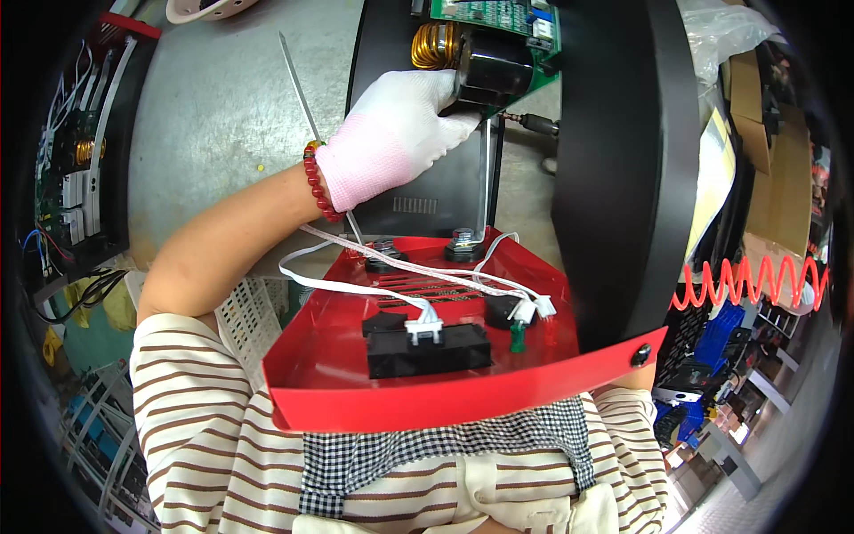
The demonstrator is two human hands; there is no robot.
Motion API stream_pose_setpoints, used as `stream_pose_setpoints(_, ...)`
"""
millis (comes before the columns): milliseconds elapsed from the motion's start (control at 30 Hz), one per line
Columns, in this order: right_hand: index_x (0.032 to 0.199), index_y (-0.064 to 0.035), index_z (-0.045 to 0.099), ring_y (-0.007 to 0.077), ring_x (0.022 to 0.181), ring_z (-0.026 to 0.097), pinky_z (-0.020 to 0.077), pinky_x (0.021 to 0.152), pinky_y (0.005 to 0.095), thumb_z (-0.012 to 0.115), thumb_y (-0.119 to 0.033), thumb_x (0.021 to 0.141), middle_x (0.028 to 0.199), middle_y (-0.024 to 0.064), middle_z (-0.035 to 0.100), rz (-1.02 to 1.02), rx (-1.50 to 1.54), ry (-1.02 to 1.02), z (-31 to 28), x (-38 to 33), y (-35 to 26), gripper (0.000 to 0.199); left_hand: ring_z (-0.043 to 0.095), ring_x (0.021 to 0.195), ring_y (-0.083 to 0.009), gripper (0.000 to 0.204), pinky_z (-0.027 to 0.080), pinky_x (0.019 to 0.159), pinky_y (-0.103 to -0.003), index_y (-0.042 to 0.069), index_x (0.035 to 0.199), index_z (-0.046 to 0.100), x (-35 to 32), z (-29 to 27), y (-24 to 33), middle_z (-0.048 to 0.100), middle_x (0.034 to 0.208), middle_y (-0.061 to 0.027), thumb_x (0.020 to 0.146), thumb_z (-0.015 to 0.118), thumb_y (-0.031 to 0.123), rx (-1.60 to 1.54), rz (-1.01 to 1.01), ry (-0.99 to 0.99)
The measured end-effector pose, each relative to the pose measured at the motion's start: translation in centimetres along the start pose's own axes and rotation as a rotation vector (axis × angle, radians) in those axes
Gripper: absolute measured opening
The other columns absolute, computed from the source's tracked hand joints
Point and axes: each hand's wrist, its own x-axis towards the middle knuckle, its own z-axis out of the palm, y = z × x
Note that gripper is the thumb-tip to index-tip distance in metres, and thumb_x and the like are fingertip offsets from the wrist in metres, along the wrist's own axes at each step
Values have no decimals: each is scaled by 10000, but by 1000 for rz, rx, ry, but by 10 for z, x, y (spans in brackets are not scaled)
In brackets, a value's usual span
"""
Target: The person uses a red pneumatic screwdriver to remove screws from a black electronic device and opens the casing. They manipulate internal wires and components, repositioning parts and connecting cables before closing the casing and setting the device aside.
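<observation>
Head view. Left hand (391, 138), white glove, red bead bracelet (318, 182) at wrist: grip closed around black cylindrical component (491, 67) on green circuit board (498, 18), upper centre of black casing (623, 160). Copper coil (430, 46) just beside component, left side. Right hand hidden behind casing; grip state cannot be told. Red front panel (427, 356) tilted against person's torso, below casing. White wires (356, 285) run to black connector block (427, 349) on panel. Grey surface (222, 107) beneath. Orange coiled hose (747, 280) at right.
</observation>
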Motion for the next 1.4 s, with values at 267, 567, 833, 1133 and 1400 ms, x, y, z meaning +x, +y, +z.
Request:
stream_pose_setpoints(267, 1217, 16, 569, 38, 459, 392, 304, 433, 211, 538, -303, 964, 613, 5, 489, -6, -27, -28, 9, -3, -7, 408, 649, 692, -294, 329, 504, 654, -351, -31, 1002, 649, 10, 27, -35, 658, 798, -213, 853, 681, 260, -107, 157, 90)
stream_pose_setpoints(567, 1139, 4, 621, 50, 448, 388, 300, 438, 222, 593, -293, 950, 552, -37, 440, 26, 78, -76, -10, 6, 5, 353, 650, 751, -120, 162, 515, 678, -252, -24, 1020, 668, 7, 29, -22, 693, 867, -61, 902, 658, 87, -436, -51, 57)
stream_pose_setpoints(833, 1054, -44, 604, 50, 509, 476, 368, 447, 214, 628, -309, 937, 715, 7, 556, -3, 186, -72, -8, 1, 8, 291, 666, 798, -161, 236, 517, 684, -270, -40, 1117, 630, -7, 5, -5, 688, 950, -104, 914, 628, 80, -259, -107, 65)
stream_pose_setpoints(1133, 1115, -66, 548, 23, 454, 369, 322, 408, 185, 501, -317, 1008, 833, 40, 602, -193, 647, -288, -55, 16, 40, 277, 651, 831, -155, 260, 526, 718, -249, -37, 1101, 583, -145, -97, -96, 661, 959, -88, 908, 624, 133, -471, -96, 226)
stream_pose_setpoints(1400, 1416, 4, 346, 14, 448, 366, 325, 406, 182, 458, -348, 1022, 924, 110, 630, -322, 790, -474, -63, 21, 45, 540, 646, 941, -191, 458, 529, 823, -334, -18, 1158, 582, -168, -29, -18, 656, 1047, -110, 781, 787, 142, 91, 43, -25)
